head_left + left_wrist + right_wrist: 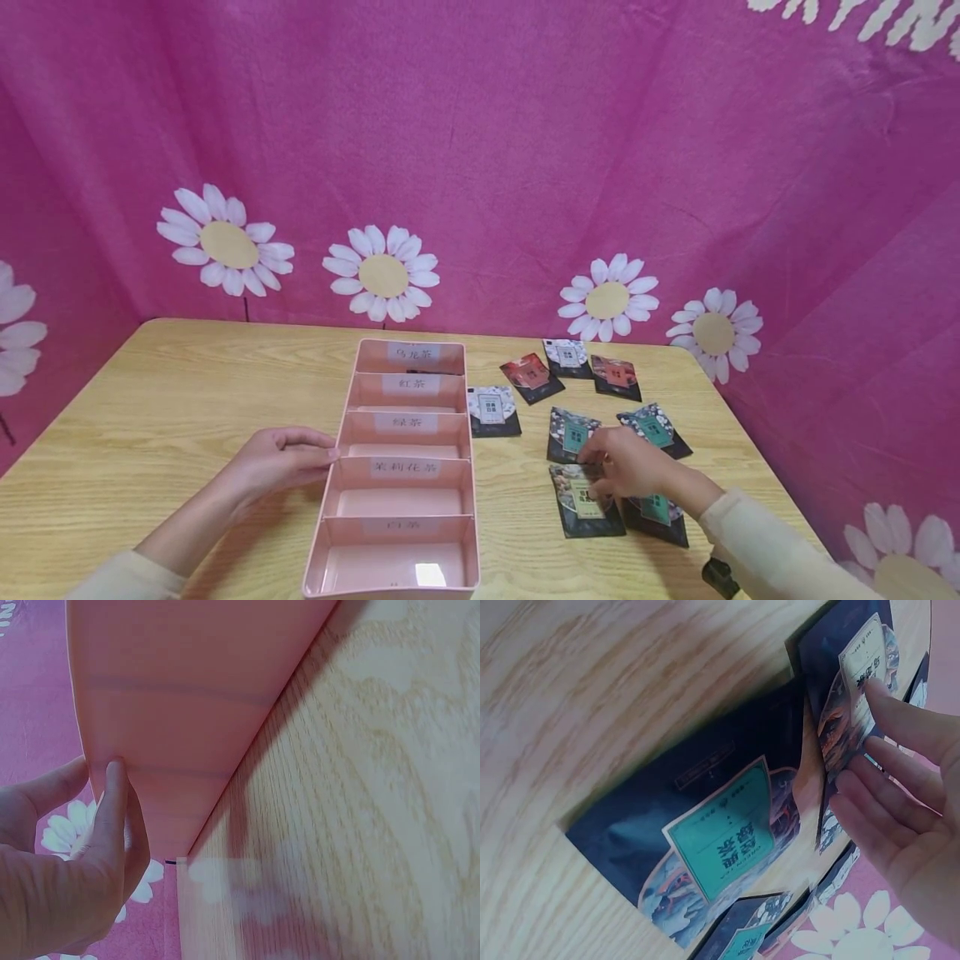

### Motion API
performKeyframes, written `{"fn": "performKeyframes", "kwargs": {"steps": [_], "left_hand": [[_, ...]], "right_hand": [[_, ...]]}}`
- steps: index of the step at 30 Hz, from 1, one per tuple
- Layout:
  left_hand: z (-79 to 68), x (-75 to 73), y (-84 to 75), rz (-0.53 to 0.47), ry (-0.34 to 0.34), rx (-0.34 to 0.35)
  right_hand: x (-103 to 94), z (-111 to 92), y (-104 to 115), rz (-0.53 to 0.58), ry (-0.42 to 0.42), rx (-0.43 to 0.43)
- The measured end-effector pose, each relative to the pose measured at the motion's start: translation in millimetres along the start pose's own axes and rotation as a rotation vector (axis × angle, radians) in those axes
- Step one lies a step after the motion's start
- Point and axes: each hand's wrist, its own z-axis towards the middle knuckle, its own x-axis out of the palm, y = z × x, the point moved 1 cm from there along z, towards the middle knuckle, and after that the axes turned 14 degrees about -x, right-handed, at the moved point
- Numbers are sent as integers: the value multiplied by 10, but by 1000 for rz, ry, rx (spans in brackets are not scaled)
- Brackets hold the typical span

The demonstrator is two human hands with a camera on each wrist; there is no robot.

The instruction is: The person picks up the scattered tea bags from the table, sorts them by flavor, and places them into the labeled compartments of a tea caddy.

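A long pink divided box (401,502) stands on the table, its compartments bearing paper labels in Chinese. My left hand (281,467) holds its left rim; in the left wrist view one digit meets the rim and a finger (114,795) lies against the outer wall. My right hand (630,467) is over a dark tea sachet with a pale yellow label (581,521). Its thumb is at that label in the right wrist view, and the other fingers are loosely bent by the sachet's edge. A green-labelled tea sachet (727,825) lies close beside, partly under the hand in the head view.
Farther back lie white-labelled sachets (567,357), red-labelled sachets (532,379) and more green-labelled ones (657,429). One white-labelled sachet (493,412) lies against the box's right side. Something dark (435,372) shows in the farthest compartment. A pink flowered curtain (480,167) hangs behind the table.
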Motion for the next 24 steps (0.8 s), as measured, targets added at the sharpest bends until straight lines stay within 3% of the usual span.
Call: {"fn": "performKeyframes", "kwargs": {"steps": [13, 24], "left_hand": [[-5, -5, 4, 16, -4, 10], [-5, -1, 9, 29, -23, 9]], "right_hand": [[83, 18, 52, 26, 5, -4], [119, 158, 174, 17, 29, -6]]}}
